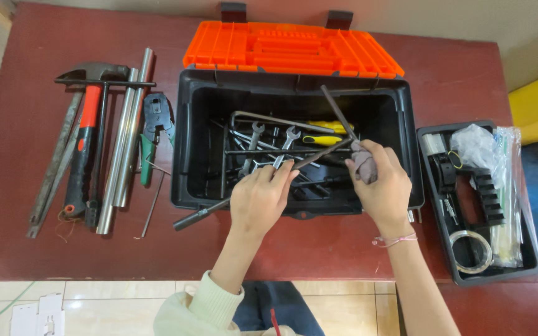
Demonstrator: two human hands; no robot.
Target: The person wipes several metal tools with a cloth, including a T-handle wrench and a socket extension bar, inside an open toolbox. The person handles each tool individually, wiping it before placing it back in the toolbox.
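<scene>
My left hand (pixel 258 199) grips a long dark metal bar (pixel 200 215) that slants from the table's front up over the open black toolbox (pixel 182 149). My right hand (pixel 384 186) presses a grey cloth (pixel 363 163) around the bar's upper end. From there another dark length (pixel 334 112) rises toward the back of the box. The cloth hides whether the two lengths are one bent tool. Inside the box lie several spanners (pixel 256 134) and a yellow-handled tool (pixel 322 140).
The orange lid (pixel 287 50) is folded back behind the box. On the red table (pixel 344 249), to the left, lie a red-handled hammer (pixel 85 143), metal tubes (pixel 126 137) and crimping pliers (pixel 157 115). A black tray (pixel 468 274) with bags and wire sits at the right.
</scene>
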